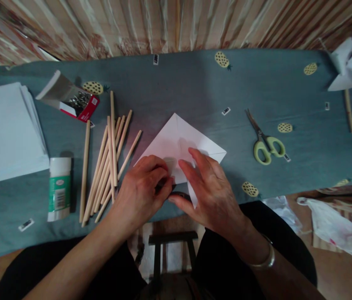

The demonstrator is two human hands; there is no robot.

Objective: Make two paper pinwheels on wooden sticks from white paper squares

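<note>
Left hand (144,185) curled, fingertips pinching the near edge of the folded paper (178,146); right hand (208,183) lies flat, fingers spread, pressing it. Paper: white, creased triangle at the cloth's (194,83) near edge, apex pointing away, long edge slanting left-right. Wooden sticks (107,162) lie just left, scissors (265,143) right, glue stick (59,188) far left.

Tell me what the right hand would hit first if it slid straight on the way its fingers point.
The right hand points up-left across the folded white paper; beyond its edge, probably only bare cloth.
</note>
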